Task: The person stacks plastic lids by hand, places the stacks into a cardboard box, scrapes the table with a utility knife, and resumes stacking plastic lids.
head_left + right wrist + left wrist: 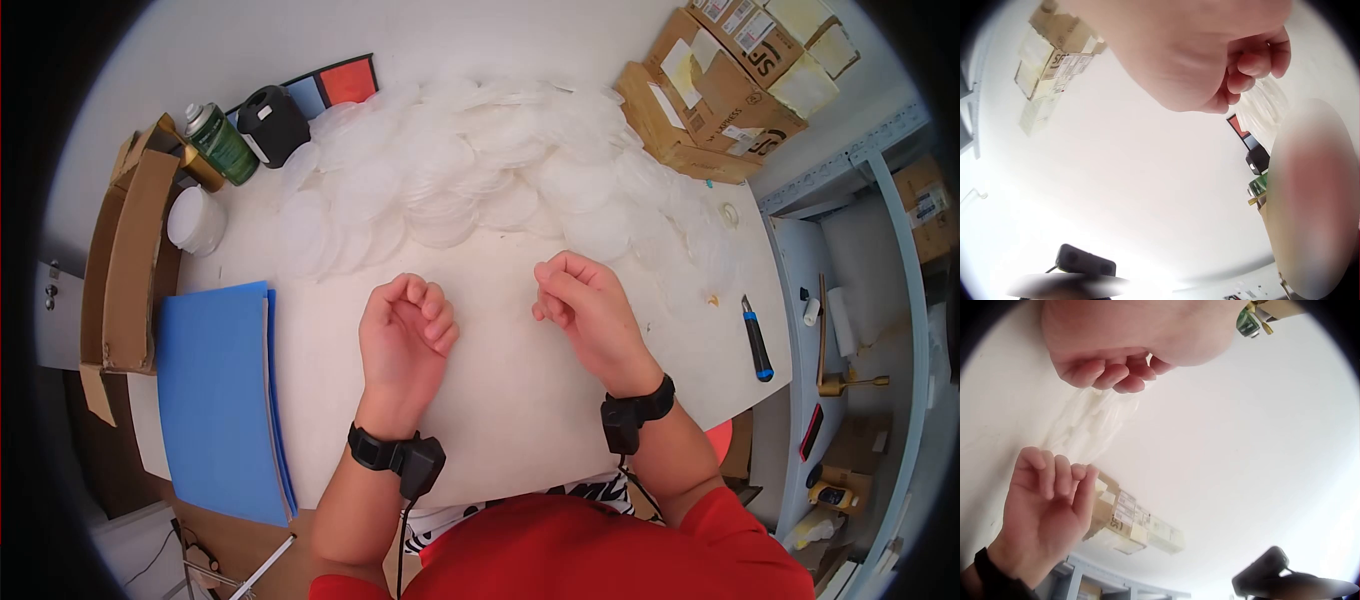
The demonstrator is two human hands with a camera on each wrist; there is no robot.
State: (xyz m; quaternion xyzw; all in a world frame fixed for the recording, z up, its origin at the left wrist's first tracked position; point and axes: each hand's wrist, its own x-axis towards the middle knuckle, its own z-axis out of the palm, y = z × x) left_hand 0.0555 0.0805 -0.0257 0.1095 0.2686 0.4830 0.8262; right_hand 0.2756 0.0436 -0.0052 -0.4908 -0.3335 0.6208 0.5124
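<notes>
Both hands are empty, with fingers loosely curled. In the head view the left hand (405,350) is over the white table (500,400), palm side showing, left of the middle. Opposite it is the right hand (600,325), its thumb beside the bent fingers. Beyond both hands, many thin translucent white discs (440,180) lie in a wide overlapping heap, apart from the fingers. The left wrist view has the left hand (1141,331) at the top and the right hand (1047,512) lower left. At the top of the right wrist view is the right hand (1191,56).
A blue folder (215,390) lies at the left, with an opened carton (135,260), white tub (196,221), green can (222,145) and black bottle (273,127) behind. At the right are a utility knife (757,345), cardboard boxes (715,95) and shelving (905,250).
</notes>
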